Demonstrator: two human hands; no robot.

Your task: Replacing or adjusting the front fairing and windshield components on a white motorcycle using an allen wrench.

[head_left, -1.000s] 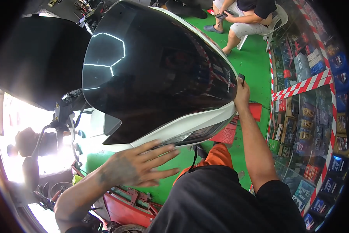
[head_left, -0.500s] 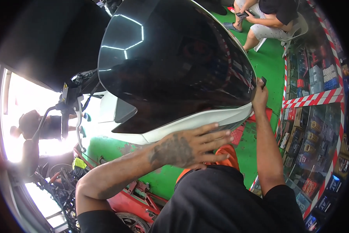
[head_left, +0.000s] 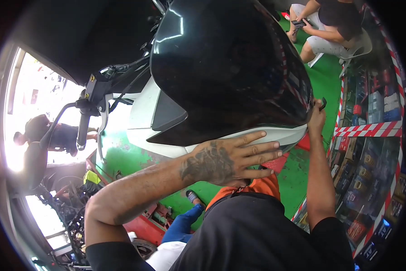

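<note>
A motorcycle with a large glossy black top cover and a white side panel stands in front of me. My left hand is flat with fingers spread, across the lower edge of the white panel; whether it presses on it I cannot tell. At the narrow right end of the bike my right hand is closed, its fingers mostly hidden. A small black piece sticks out beyond it. The handlebar grip and brake lever are at the left.
A seated person holds a dark handheld device at the far right. Glass display cases edged in red-white tape line the right side. Behind on the left are a red lift and someone's blue-jeaned leg. Another person stands near the bright doorway.
The motorcycle has shifted right and slightly down in view, with both hands staying at it. A person in blue jeans has come into view at the lower left.
</note>
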